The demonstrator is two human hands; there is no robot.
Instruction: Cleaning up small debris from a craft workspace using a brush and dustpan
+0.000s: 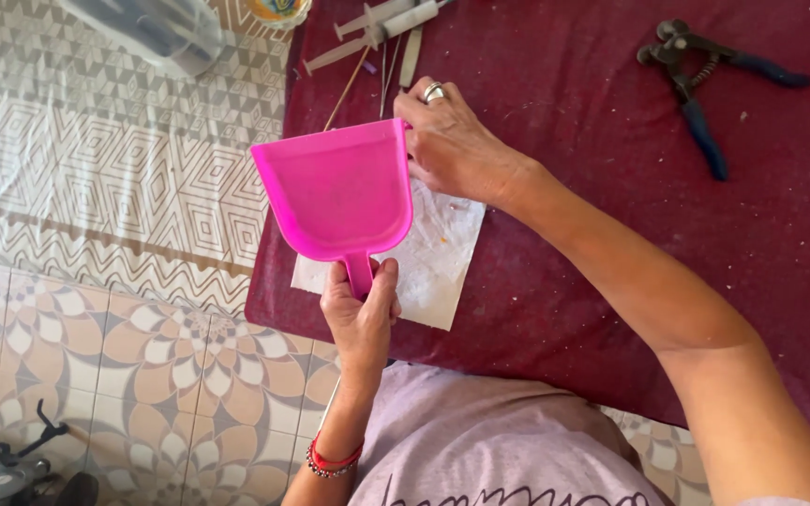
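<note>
My left hand (360, 314) grips the short handle of a bright pink plastic dustpan (335, 192), held up over the edge of a dark red cloth (611, 122). The pan's wide mouth points away from me. My right hand (447, 141), with a ring on one finger, rests fingers-down on the cloth beside the pan's far right corner; what its fingers hold is hidden. Under the pan lies a stained white paper sheet (438, 258).
Two syringes (377, 28) and thin sticks (349, 89) lie at the cloth's far edge. Blue-handled pliers (696, 94) rest at the upper right. A clear plastic container (157, 33) sits on patterned floor tiles (96, 187) at the left. A dark object (2, 468) is at bottom left.
</note>
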